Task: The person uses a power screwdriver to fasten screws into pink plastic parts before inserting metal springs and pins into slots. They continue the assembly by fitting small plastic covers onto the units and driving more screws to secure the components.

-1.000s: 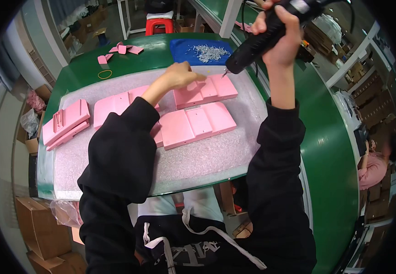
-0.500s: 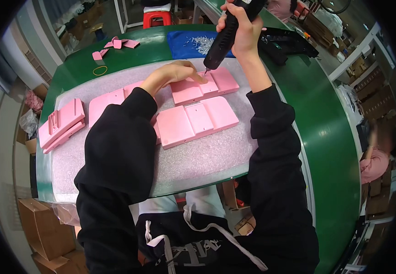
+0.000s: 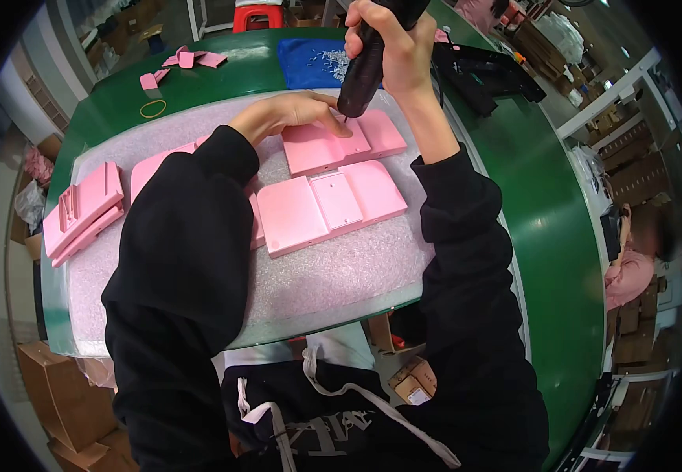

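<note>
My right hand (image 3: 392, 47) is wrapped round a black electric screwdriver (image 3: 362, 75), its tip pointing down at a pink plastic part (image 3: 313, 151) at the back. My left hand (image 3: 297, 114) grips that same part from its far left, one fingertip pressed on the top close to the screwdriver tip. The other fingers are partly hidden. Just in front lies a second pink part (image 3: 290, 212) with a recessed panel in its middle and small holes. More pink pieces (image 3: 160, 161) lie partly behind my left sleeve.
Bubble wrap (image 3: 333, 275) covers the green table (image 3: 553, 236). Stacked pink parts (image 3: 85, 208) lie at left. A blue cloth (image 3: 301, 67) holds loose screws (image 3: 333, 67). Small pink pieces (image 3: 187, 57), a rubber band (image 3: 152, 108) and a black case (image 3: 494, 79) lie farther back. A person (image 3: 630, 275) is at right.
The view has shifted, so the table scene appears slightly left and higher. The screwdriver looks more upright and lower against the pink part. Both hands keep their holds.
</note>
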`<state>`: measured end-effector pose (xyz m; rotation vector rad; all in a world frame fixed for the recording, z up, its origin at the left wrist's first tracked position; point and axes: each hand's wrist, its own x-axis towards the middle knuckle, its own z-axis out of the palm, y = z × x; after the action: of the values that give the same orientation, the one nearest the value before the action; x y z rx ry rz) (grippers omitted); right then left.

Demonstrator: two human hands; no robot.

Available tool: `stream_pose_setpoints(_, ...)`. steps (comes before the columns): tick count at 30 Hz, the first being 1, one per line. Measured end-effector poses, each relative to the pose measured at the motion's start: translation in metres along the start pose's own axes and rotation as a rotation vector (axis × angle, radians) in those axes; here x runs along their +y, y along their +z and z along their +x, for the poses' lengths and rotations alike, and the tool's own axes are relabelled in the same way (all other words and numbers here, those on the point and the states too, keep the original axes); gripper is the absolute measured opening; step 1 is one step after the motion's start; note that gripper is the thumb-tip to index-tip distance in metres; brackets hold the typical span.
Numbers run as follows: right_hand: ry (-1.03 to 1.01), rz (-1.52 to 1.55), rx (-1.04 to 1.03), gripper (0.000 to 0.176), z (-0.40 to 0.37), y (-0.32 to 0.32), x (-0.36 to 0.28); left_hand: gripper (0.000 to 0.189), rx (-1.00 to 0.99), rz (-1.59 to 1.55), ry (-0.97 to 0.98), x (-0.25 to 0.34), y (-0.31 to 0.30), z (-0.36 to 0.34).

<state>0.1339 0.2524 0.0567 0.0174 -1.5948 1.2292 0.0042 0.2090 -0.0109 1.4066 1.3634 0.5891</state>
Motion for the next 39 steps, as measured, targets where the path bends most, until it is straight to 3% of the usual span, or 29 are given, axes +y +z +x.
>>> stream_pose_setpoints(12, 0.027, -0.065, -0.029, 0.021, -0.001, 0.000, -0.007, 0.071, 0.008, 0.113, 0.080, -0.001, 0.000, 0.000)
stream_pose_setpoints(19, 0.015, 0.072, -0.022, 0.027, 0.001, -0.012, -0.004, 0.072, 0.027, 0.172, 0.073, -0.010, -0.004, 0.007)
stream_pose_setpoints(23, 0.039, 0.044, -0.187, 0.031, -0.001, -0.010, -0.002, 0.070, 0.010, 0.134, 0.105, -0.011, -0.004, 0.007)
stream_pose_setpoints(34, 0.047, 0.084, -0.091, 0.027, -0.002, -0.010, -0.015, 0.058, 0.094, 0.260, 0.068, -0.008, -0.003, 0.002)
stream_pose_setpoints(37, 0.016, 0.164, 0.033, 0.027, 0.005, -0.022, -0.016, 0.058, 0.390, 0.670, 0.367, 0.003, 0.002, -0.014)
stream_pose_setpoints(39, 0.069, 0.254, 0.132, 0.025, 0.010, -0.031, -0.018, 0.044, 0.435, 0.587, 0.558, 0.008, 0.000, -0.021)
